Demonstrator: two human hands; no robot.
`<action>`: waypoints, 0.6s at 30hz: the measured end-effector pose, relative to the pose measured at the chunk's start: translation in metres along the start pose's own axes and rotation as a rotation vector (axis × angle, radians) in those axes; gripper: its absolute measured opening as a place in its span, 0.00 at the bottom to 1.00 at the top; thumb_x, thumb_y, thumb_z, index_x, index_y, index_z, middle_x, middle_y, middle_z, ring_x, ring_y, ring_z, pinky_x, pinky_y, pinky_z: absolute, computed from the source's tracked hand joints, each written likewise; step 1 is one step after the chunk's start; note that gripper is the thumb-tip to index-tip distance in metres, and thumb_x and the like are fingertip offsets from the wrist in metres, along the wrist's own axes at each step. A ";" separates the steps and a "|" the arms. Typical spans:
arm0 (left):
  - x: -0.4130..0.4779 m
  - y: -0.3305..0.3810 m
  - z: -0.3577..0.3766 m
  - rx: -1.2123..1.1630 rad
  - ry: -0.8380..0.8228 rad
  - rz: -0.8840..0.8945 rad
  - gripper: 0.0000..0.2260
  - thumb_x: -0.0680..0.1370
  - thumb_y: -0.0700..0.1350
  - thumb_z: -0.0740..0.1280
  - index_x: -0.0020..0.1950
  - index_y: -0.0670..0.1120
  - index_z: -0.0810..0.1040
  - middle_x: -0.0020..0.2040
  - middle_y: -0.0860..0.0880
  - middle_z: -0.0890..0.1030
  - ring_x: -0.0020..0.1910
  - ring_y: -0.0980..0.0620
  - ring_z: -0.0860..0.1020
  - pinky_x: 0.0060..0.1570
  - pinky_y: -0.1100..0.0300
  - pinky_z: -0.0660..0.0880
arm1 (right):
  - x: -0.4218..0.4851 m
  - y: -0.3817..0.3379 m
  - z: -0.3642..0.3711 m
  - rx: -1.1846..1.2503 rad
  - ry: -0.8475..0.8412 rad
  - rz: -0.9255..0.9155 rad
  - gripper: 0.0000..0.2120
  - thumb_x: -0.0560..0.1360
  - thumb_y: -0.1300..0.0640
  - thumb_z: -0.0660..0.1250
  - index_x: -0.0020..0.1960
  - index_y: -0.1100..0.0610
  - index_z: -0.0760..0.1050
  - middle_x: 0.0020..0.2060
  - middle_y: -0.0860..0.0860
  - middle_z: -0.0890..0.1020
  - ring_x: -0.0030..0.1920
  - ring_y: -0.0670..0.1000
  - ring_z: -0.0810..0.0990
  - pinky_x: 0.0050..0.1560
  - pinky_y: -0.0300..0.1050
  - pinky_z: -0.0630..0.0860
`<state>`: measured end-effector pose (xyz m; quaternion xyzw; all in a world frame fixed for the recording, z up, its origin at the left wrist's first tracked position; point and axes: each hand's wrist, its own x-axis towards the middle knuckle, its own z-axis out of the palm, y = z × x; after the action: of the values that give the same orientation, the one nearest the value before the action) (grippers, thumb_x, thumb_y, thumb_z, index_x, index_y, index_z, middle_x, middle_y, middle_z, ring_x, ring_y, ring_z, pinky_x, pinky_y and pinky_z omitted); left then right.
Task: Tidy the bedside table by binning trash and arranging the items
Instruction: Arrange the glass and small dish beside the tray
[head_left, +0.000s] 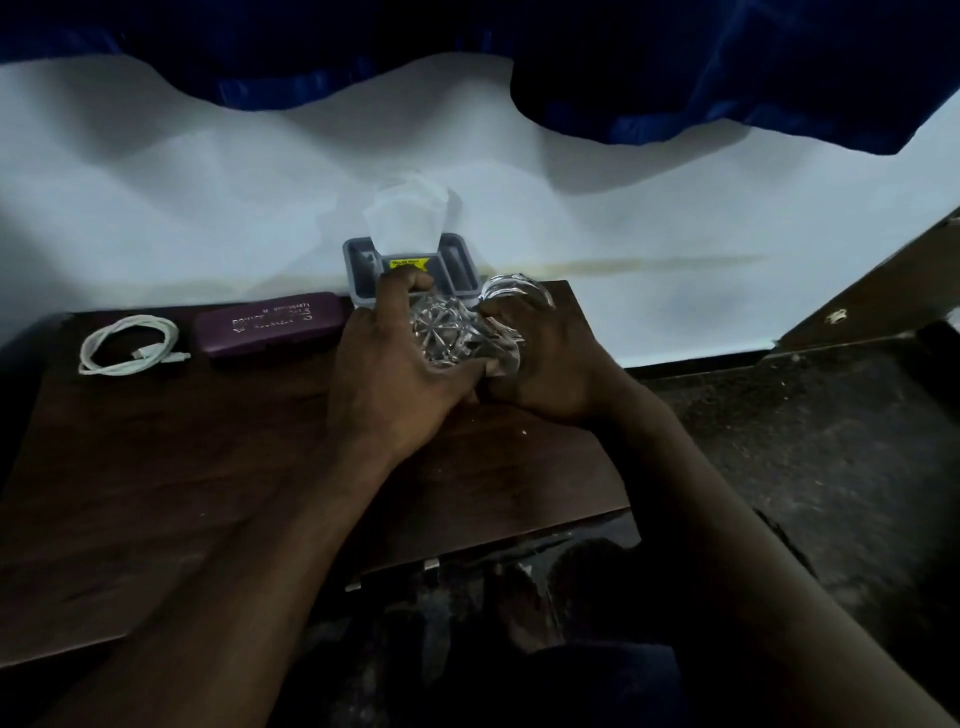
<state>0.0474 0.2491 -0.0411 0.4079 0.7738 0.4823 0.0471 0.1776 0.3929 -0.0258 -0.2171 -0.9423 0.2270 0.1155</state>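
Head view, dim light

- Clear cut-glass tumbler (448, 332) sits between both hands, just in front of the grey plastic tissue box with a yellow label (410, 265), at the back edge of the dark wooden bedside table (208, 467)
- Left hand (395, 364): fingers curled over the tumbler's left side, fingertips up against the box front
- Right hand (550, 364): wrapped round its right side
- Both hands equally near; neither has any reach left to make
- Star-cut base faces the camera and a round glass rim shows right of the box, so the long axis seems to run away from the person and rightward; possibly two glasses, too murky to settle
- Left of the box: purple hard spectacle case (270, 330), then, further left, a coiled white charging cable (130, 345), both well apart from the hands
- White tissue (410, 208) stands up out of the box
- Judgement: the box crowds the far side, so the open way for the glass is towards the person or to the right
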 end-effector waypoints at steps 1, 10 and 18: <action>-0.001 0.001 0.001 0.000 0.004 0.011 0.39 0.60 0.65 0.79 0.65 0.59 0.65 0.57 0.52 0.81 0.53 0.49 0.80 0.49 0.52 0.80 | 0.002 -0.001 0.002 -0.008 0.045 -0.054 0.29 0.66 0.55 0.80 0.65 0.58 0.77 0.61 0.55 0.82 0.64 0.56 0.77 0.65 0.47 0.71; 0.001 0.004 0.005 -0.188 -0.049 -0.024 0.39 0.66 0.62 0.79 0.71 0.59 0.64 0.59 0.56 0.83 0.52 0.63 0.82 0.48 0.71 0.77 | 0.002 0.001 0.001 -0.032 0.188 0.017 0.22 0.63 0.47 0.79 0.50 0.58 0.78 0.47 0.50 0.82 0.49 0.53 0.79 0.48 0.51 0.76; -0.011 -0.004 0.018 0.044 -0.287 0.044 0.40 0.73 0.57 0.76 0.80 0.54 0.59 0.71 0.50 0.76 0.66 0.50 0.76 0.63 0.53 0.76 | 0.014 0.026 0.006 0.240 0.489 0.496 0.21 0.68 0.38 0.77 0.53 0.51 0.83 0.43 0.43 0.87 0.41 0.32 0.82 0.37 0.25 0.72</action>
<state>0.0604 0.2537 -0.0571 0.4904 0.7604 0.4028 0.1379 0.1724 0.4181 -0.0414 -0.4717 -0.7724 0.2982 0.3032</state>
